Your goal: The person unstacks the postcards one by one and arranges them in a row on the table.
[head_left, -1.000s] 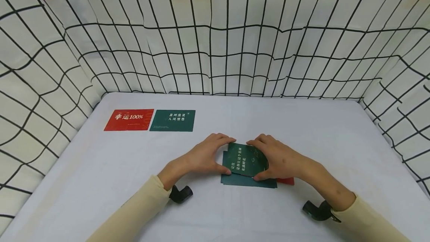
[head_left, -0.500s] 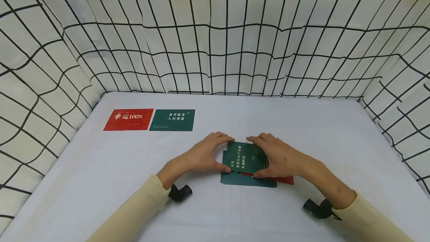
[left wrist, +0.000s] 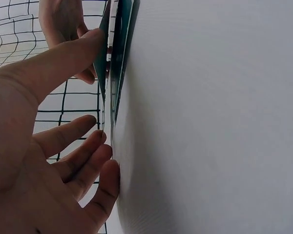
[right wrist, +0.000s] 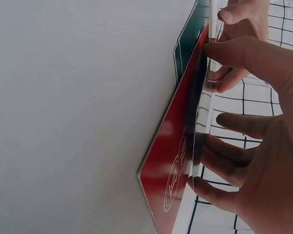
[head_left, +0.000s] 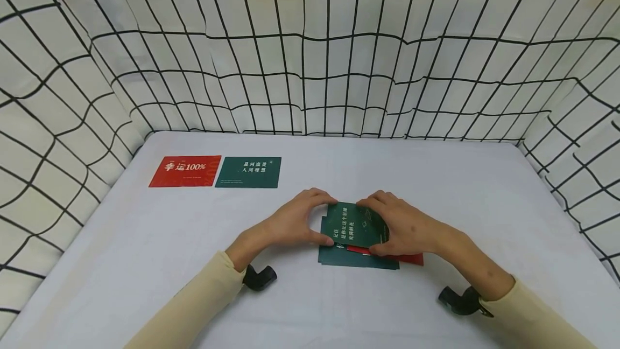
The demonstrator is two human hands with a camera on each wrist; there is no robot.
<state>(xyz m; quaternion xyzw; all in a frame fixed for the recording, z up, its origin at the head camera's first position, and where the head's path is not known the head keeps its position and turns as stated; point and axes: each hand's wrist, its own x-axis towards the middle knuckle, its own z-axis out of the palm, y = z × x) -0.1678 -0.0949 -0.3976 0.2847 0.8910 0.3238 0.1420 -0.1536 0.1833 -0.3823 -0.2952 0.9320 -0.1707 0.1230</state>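
Note:
A green card with white lettering [head_left: 345, 225] is held between my two hands, slightly raised over a loose pile of cards. My left hand [head_left: 297, 222] grips it at the left end, thumb on the near edge and fingers at the far edge. On its right end my right hand [head_left: 409, 226] holds it the same way, covering part of it. Under it lie another green card [head_left: 360, 259] and a red card [head_left: 413, 259], which sticks out to the right. In the right wrist view the red card [right wrist: 171, 161] shows white print and lies beneath the right fingertips.
Toward the back left, a red card [head_left: 186, 171] and a green card [head_left: 249, 172] lie side by side on the white tabletop [head_left: 194, 236]. A black wire grid [head_left: 310, 58] over pale cloth surrounds the table's back and sides.
Both hands have shifted the top green card slightly away from me. More of the red and green cards beneath now shows along its near edge.

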